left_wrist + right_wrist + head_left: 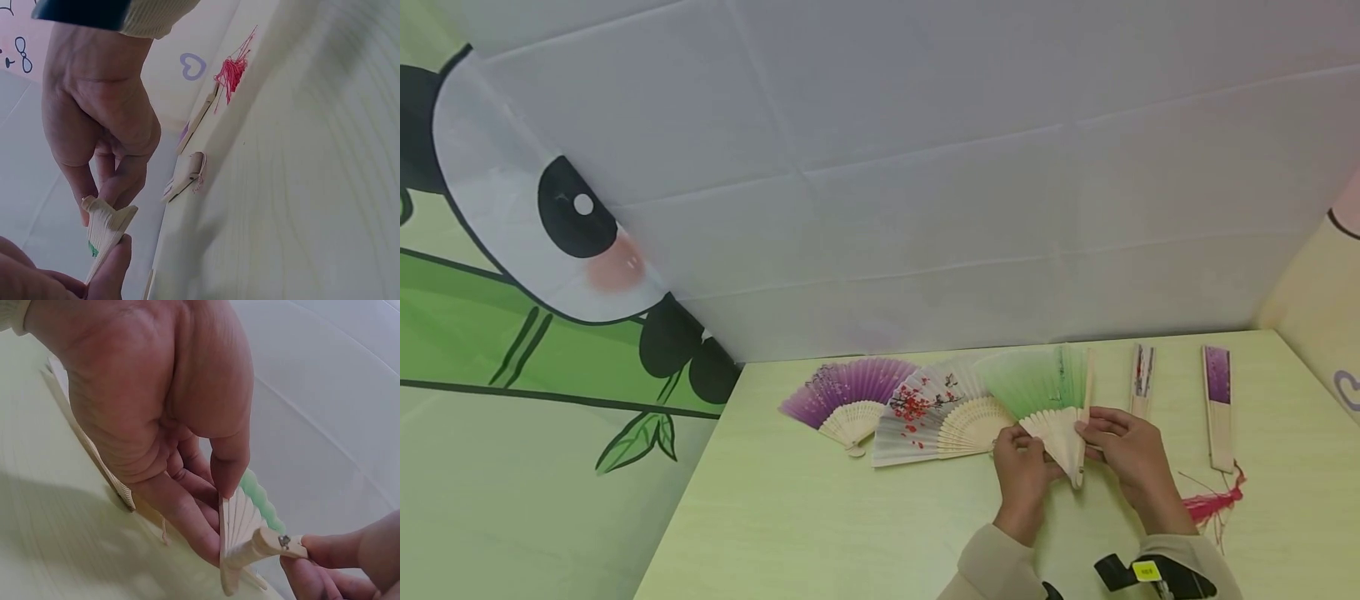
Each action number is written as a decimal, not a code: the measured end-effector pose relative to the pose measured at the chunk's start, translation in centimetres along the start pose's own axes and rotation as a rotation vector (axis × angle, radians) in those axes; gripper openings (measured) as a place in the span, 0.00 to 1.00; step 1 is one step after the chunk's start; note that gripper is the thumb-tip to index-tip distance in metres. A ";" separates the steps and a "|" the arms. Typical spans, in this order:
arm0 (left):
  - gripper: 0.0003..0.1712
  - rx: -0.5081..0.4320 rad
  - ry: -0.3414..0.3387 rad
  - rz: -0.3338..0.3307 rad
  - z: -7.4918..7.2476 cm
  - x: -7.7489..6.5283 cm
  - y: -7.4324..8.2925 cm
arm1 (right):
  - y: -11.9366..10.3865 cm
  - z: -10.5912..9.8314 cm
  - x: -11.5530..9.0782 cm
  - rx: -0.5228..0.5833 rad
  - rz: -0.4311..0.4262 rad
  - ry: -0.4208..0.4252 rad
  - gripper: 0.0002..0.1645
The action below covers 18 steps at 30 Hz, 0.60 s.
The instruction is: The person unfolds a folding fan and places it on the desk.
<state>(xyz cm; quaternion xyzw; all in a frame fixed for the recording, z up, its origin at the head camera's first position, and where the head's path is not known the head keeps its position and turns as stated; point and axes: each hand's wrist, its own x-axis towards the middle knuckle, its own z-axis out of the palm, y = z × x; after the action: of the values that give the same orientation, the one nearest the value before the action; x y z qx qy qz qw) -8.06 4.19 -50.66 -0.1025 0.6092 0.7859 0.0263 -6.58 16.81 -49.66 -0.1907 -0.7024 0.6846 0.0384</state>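
Observation:
Both hands hold a green folding fan (1026,379) with pale ribs, spread partway. Its narrow pivot end points toward the person. My left hand (1022,479) pinches the left edge of the ribs. At the other side, my right hand (1131,467) grips the straight right guard stick between thumb and fingers. In the right wrist view the metal rivet (284,541) shows close to the right fingertips, and the scalloped green cloth (259,497) lies past the left thumb. A white fan (917,417) with red blossoms lies spread just left of the left hand.
A purple fan (853,400) lies spread at the far left, next to the white one. Beyond the right hand lie a folded patterned fan (1142,379) and a folded purple fan (1219,417) with a red tassel (1213,504). A pale cloth wall (925,208) stands behind the table.

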 end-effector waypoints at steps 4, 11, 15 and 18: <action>0.09 -0.033 0.012 -0.003 0.1 -0.1 -0.2 | 1.3 -0.2 0.9 0.024 -0.003 0.018 0.37; 0.10 -0.085 0.039 -0.052 0.3 -0.4 -0.1 | 5.1 -0.7 3.4 0.075 -0.034 0.043 0.42; 0.10 -0.111 0.046 -0.058 0.3 -0.5 0.0 | 6.1 -0.8 4.3 0.116 -0.037 0.059 0.40; 0.10 -0.121 0.059 -0.058 0.4 -0.5 -0.1 | 6.3 -0.8 4.4 0.152 -0.039 0.064 0.38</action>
<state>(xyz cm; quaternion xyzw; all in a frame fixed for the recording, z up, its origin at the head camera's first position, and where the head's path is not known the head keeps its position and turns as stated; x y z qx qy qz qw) -7.60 4.60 -50.56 -0.1446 0.5578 0.8169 0.0246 -9.08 18.92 -56.66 -0.1955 -0.6505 0.7285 0.0886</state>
